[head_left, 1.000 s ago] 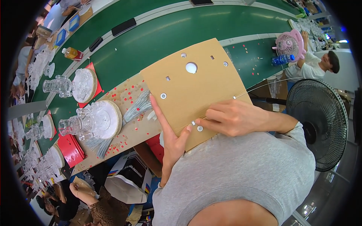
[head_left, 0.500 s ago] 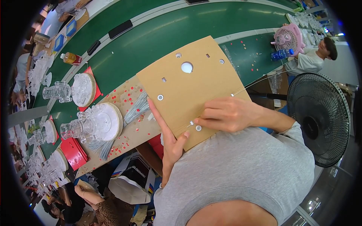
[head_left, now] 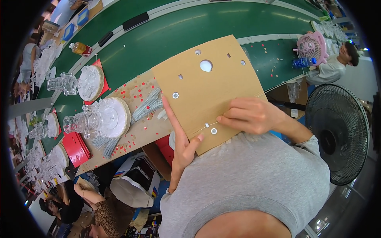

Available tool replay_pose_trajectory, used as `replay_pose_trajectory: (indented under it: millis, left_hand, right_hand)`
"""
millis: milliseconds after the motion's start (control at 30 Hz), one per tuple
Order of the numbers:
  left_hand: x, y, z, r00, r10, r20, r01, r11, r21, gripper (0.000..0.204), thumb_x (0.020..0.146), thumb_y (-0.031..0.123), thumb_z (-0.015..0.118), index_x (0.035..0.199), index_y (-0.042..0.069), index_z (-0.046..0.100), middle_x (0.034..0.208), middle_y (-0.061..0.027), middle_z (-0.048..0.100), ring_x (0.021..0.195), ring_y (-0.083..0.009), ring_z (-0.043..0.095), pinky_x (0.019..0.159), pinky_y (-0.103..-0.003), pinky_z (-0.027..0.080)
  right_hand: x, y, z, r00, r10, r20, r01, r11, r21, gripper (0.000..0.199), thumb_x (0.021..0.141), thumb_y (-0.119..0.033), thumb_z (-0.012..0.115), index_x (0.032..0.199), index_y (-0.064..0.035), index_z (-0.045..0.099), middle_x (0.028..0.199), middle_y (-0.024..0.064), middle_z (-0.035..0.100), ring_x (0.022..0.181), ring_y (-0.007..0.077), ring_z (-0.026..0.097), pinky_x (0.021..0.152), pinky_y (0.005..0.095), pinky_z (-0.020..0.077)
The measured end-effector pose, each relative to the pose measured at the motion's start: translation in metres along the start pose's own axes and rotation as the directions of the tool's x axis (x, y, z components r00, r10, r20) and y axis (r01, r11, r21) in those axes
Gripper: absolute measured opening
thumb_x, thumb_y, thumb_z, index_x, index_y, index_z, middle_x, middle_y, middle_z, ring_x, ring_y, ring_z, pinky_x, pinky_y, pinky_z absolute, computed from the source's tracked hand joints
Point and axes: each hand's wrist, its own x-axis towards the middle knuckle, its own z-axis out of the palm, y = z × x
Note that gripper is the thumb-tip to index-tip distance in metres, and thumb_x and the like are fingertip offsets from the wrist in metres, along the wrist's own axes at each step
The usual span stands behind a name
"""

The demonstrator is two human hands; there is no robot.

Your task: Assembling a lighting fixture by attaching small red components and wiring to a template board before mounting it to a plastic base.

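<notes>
A brown fibreboard panel (head_left: 206, 87) leans against my body, tilted over the bench edge. It has one large round hole, small slots and several white ring-shaped pieces set near its edges. My left hand (head_left: 183, 150) grips the panel's left lower edge, thumb on the face and fingers along the side. Low on the panel sits a small white clip (head_left: 206, 125) with a thin wire or cord at it. Just right of the clip, my right hand (head_left: 252, 115) has its fingers pinched together against the panel. Whatever lies between those fingertips is too small to make out.
On the bench to the left stand clear plastic assemblies on round bases (head_left: 113, 117), grey wire bundles (head_left: 147, 105), red sheets (head_left: 76, 148) and scattered red discs. A black fan (head_left: 337, 135) stands at right. Beyond are a pink fan (head_left: 312, 47), a blue bottle (head_left: 304, 62) and other people.
My right fingertips have drawn slightly right, away from the white clip. A second small white piece on a cord, earlier at the panel's right edge, no longer shows. The whole view has shifted a little.
</notes>
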Motion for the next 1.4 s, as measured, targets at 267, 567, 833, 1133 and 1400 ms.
replay_pose_trajectory:
  millis: [267, 567, 833, 1133, 1400]
  left_hand:
    - [-0.005, -0.005, -0.005, 1.0, 0.025, -0.015, -0.022, 0.982, 0.186, 0.118, 0.073, 0.011, 0.067, 0.162, 0.01, -0.01, 0.168, -0.0216, -0.003, 0.154, -0.0333, 0.014, 0.122, -0.046, 0.017]
    - [-0.005, 0.017, -0.011, 0.881, 0.456, 0.129, -0.391, 0.545, 0.742, 0.013, 0.071, -0.003, 0.081, 0.082, 0.002, 0.076, 0.106, -0.0158, 0.073, 0.126, -0.0361, 0.061, 0.112, -0.054, 0.038]
    - [-0.008, 0.001, -0.015, 0.848, 0.529, -0.014, -0.432, 0.706, 0.561, 0.01, 0.079, -0.009, 0.074, 0.08, -0.002, 0.067, 0.084, -0.0147, 0.074, 0.094, -0.0352, 0.076, 0.1, -0.05, 0.051]
    - [0.001, 0.03, -0.013, 0.94, 0.341, -0.02, -0.287, 0.821, 0.494, 0.006, 0.088, -0.002, 0.069, 0.083, -0.005, 0.067, 0.081, -0.0159, 0.072, 0.094, -0.0352, 0.074, 0.105, -0.051, 0.045]
    - [0.049, 0.021, -0.014, 0.934, 0.351, 0.068, -0.286, 0.617, 0.734, 0.025, 0.08, 0.001, 0.074, 0.105, 0.002, 0.072, 0.148, -0.0236, 0.05, 0.149, -0.0355, 0.033, 0.121, -0.05, 0.022]
  right_hand:
    - [0.002, -0.002, 0.017, 0.998, -0.02, -0.053, 0.02, 1.0, -0.01, 0.035, 0.07, -0.008, 0.069, 0.101, 0.0066, 0.071, 0.081, 0.0076, 0.057, 0.074, 0.0208, 0.061, 0.059, 0.0308, 0.0523]
    - [0.0, 0.002, 0.028, 0.991, 0.002, -0.134, 0.003, 0.999, 0.04, 0.029, 0.071, -0.007, 0.075, 0.098, 0.0027, 0.074, 0.083, 0.0065, 0.059, 0.073, 0.0196, 0.061, 0.056, 0.03, 0.0506]
    - [-0.009, 0.001, 0.022, 0.984, 0.088, -0.153, -0.078, 0.995, 0.068, 0.033, 0.074, -0.02, 0.083, 0.103, -0.0054, 0.076, 0.093, 0.0046, 0.063, 0.078, 0.0207, 0.063, 0.062, 0.0316, 0.0526]
    - [-0.008, 0.004, 0.014, 0.996, 0.081, -0.029, -0.078, 0.993, 0.089, 0.046, 0.076, -0.034, 0.08, 0.114, -0.0088, 0.074, 0.102, 0.0051, 0.059, 0.083, 0.023, 0.058, 0.069, 0.0353, 0.0517]
    - [-0.012, 0.001, 0.02, 0.998, 0.055, -0.03, -0.051, 0.992, 0.114, 0.05, 0.076, -0.035, 0.079, 0.118, -0.007, 0.071, 0.101, 0.0064, 0.059, 0.087, 0.0233, 0.059, 0.073, 0.0348, 0.0517]
